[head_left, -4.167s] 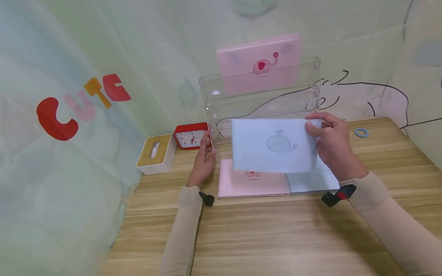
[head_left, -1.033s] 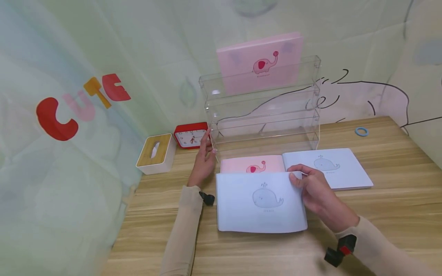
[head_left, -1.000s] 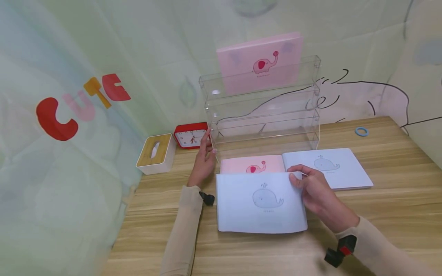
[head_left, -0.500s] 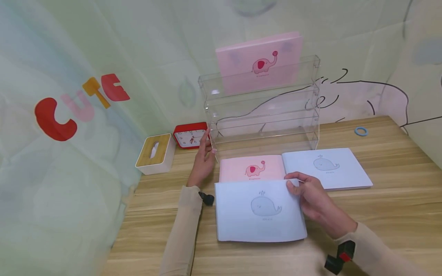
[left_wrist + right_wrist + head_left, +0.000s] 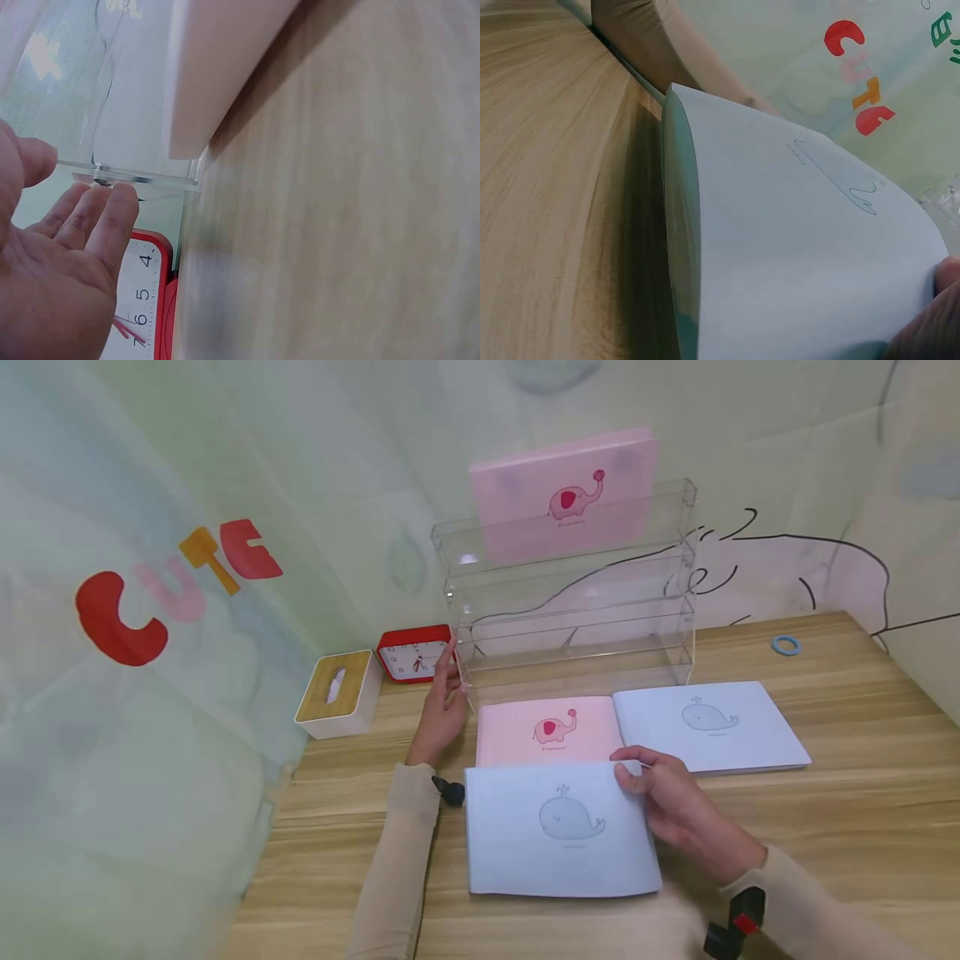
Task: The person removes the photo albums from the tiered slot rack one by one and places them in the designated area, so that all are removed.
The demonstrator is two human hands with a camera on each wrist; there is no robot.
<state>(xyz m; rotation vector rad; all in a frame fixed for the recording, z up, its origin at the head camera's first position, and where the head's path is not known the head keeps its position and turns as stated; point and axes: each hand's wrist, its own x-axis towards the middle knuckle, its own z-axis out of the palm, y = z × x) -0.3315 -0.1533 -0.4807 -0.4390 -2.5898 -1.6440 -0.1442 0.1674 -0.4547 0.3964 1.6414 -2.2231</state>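
Observation:
My right hand (image 5: pixel 678 802) pinches the top right corner of a pale blue whale notebook (image 5: pixel 562 868), thumb on the front cover. In the right wrist view the notebook (image 5: pixel 780 225) bows, and its lower edge stands over a shadow on the table. My left hand (image 5: pixel 441 714) is at the left side of a clear acrylic tiered rack (image 5: pixel 570 585), fingers fairly straight. The left wrist view has those fingertips (image 5: pixel 124 196) right at the rack's side edge, with the thumb apart. A pink elephant notebook (image 5: pixel 517 731) and a second whale notebook (image 5: pixel 720 752) lie before the rack.
Pink elephant notebooks (image 5: pixel 517 497) stand in the rack's top tier. Close by the left hand is a red alarm clock (image 5: pixel 412 658), beside a tissue box (image 5: pixel 341 693) with a wooden top. A blue ring (image 5: pixel 785 646) lies at the back right of the wooden table (image 5: pixel 862 710).
My right hand has brought its whale notebook down from in front of the rack toward the table's front, uncovering the pink notebook and the second whale notebook. The left hand has stayed in place.

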